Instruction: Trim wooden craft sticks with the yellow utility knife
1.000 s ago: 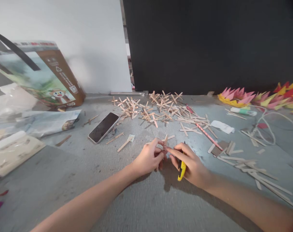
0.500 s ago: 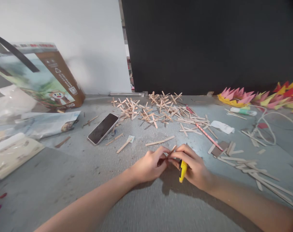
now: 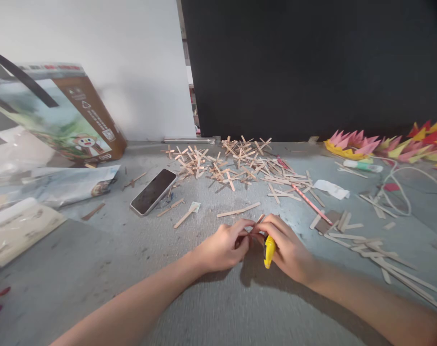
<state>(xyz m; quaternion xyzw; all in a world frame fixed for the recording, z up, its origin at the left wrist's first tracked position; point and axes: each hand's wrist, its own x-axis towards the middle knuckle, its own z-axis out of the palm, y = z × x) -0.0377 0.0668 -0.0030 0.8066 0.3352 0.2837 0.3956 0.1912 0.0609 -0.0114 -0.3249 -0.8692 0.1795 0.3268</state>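
My left hand is closed, its thumb and fingertips pinching a thin wooden craft stick. Meeting it from the other side, my right hand is closed too, with its fingertips on the same stick. A small yellow-and-black tool is tucked in my right hand and points down; its exact kind is hidden by the fingers. Most of the stick is covered by both hands. Just beyond them, a pair of overlapping craft sticks lies on the grey table.
Crossed craft sticks are heaped at the back; loose sticks lie at right. A phone, a red patterned pencil, a glue stick and a white cable surround the work. Paper crowns and a printed bag stand farther off.
My right hand has shifted slightly left, closer to my left hand. The yellow tool has tilted and moved a little left and up with it. Less of the stick shows now.
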